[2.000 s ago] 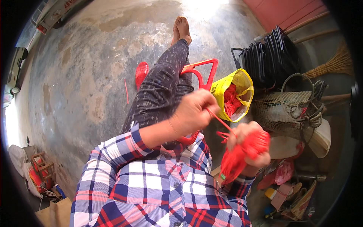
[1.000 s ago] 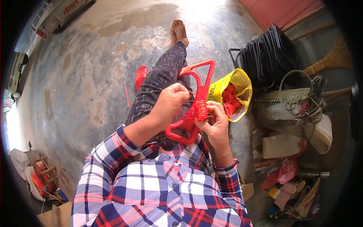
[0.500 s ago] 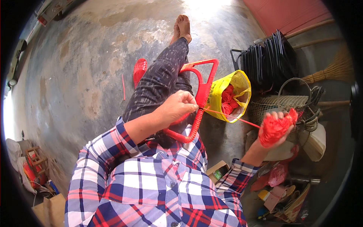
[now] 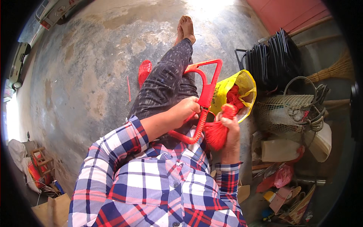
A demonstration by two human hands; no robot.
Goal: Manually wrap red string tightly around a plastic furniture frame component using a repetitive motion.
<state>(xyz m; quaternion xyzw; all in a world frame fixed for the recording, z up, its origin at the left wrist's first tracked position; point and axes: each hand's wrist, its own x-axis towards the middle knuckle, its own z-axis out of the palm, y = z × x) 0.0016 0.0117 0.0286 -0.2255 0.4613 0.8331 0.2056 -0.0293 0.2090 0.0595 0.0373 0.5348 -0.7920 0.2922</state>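
Red cord, gathered into a soft, thick hank (image 4: 215,135), is filling the person's right grip (image 4: 231,130), which I am watching from afar through the head camera; its bare fingers are closing firmly around the bundle's neck. The hank is hanging with its loose strands toward the near left, just right of a red angular frame (image 4: 206,96) with a curved inner bar. That frame is slanting over the lap, its far end reaching past the dark patterned trousers (image 4: 160,81). The person's left grip (image 4: 184,112) is curling at the frame's middle, beside a short dark stretch of the outer bar; I cannot tell whether its fingertips are pinching cord, the bar or both. A loop of cord is bridging the gap between frame and hank.

I am judging the step in hand to be winding: coils are covering much of the visible frame, and the dark stretch is looking like a bare part between them. As I am reading it, the next move is calling for the left grip to be steadying the bar and the last turn, while the right is carrying the whole hank around closely, holding the strand taut and untwisted.

Just beyond the hank, a yellow open-mouthed bag (image 4: 224,87) is holding more tangled red cord (image 4: 235,95), near enough that I am minding a snag. Farther right, black bent frames (image 4: 272,60) are standing bunched together on the grey concrete floor (image 4: 90,79).
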